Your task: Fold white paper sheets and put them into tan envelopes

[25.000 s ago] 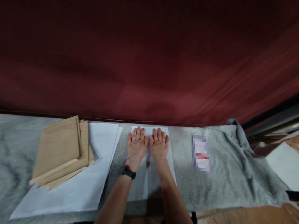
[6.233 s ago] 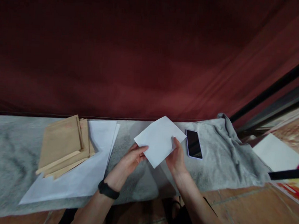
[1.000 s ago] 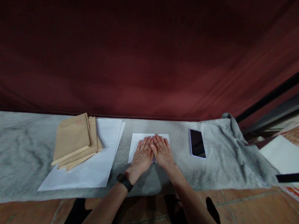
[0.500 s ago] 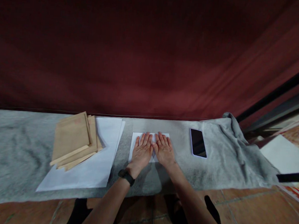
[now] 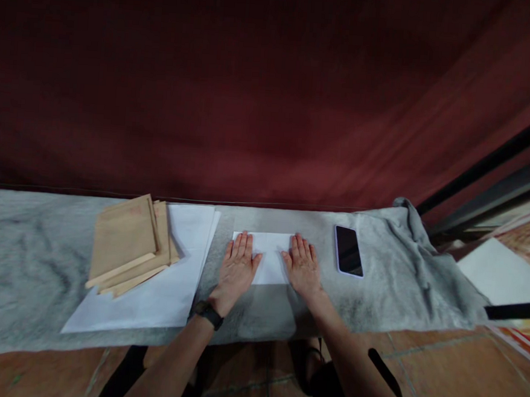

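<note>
A small folded sheet of white paper point(image 5: 270, 260) lies flat on the grey cloth in front of me. My left hand point(image 5: 238, 267), with a black watch on its wrist, rests palm down over the paper's left end, fingers stretched out. Over the right end lies my right hand point(image 5: 303, 268), also flat with its fingers extended. Between the two hands the middle of the paper shows; its ends are partly hidden under the palms. Neither hand grips anything.
Left of the paper, several brown paper envelopes point(image 5: 124, 234) lie on large white sheets point(image 5: 148, 308). A phone point(image 5: 349, 251) with a pale purple edge lies to the right. A grey cloth point(image 5: 394, 292) covers the surface, and a dark red curtain point(image 5: 272, 102) hangs behind.
My hands have slid apart from the middle of the white paper toward its two ends, uncovering its centre. The view has shifted slightly.
</note>
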Demonstrator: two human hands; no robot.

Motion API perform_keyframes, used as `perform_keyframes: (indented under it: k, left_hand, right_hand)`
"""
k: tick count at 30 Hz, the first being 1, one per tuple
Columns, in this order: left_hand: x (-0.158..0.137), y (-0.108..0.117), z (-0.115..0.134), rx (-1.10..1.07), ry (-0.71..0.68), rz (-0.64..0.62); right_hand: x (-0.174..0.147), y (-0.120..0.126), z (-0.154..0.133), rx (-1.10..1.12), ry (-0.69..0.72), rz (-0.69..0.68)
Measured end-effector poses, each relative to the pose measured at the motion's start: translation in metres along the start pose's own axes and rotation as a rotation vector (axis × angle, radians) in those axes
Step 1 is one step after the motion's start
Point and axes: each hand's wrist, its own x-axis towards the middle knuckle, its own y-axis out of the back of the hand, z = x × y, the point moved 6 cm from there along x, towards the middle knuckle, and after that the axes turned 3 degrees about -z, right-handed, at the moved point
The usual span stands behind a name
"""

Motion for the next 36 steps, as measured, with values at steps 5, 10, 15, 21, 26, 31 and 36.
perform_keyframes:
  k: [5, 10, 15, 21, 26, 31, 36]
  left_hand:
    - [-0.004, -0.004, -0.009, -0.01, 0.015, 0.021]
    - [-0.011, 0.001, -0.013, -0.047, 0.139, 0.099]
    - [-0.029, 0.004, 0.023, -0.087, -0.01, 0.072]
    - [-0.055, -0.008, 0.04, -0.065, -0.106, -0.004]
    - [-0.061, -0.003, 0.03, -0.044, -0.085, 0.01]
    - [-0.062, 0.002, 0.022, -0.026, -0.023, 0.01]
    - [-0.063, 0.007, 0.021, -0.019, 0.008, -0.021]
  right_hand:
    - [-0.006, 0.001, 0.018, -0.007, -0.046, 0.018]
    - [-0.013, 0.013, 0.023, -0.006, -0.114, 0.087]
    - [-0.026, 0.013, -0.024, 0.141, 0.101, -0.001]
    - [-0.049, 0.012, -0.056, 0.161, 0.256, -0.074]
    - [-0.055, 0.015, -0.047, 0.092, 0.227, -0.07]
    - [-0.055, 0.014, -0.035, 0.061, 0.189, -0.055]
    - [-0.054, 0.011, -0.015, 0.021, 0.148, -0.009]
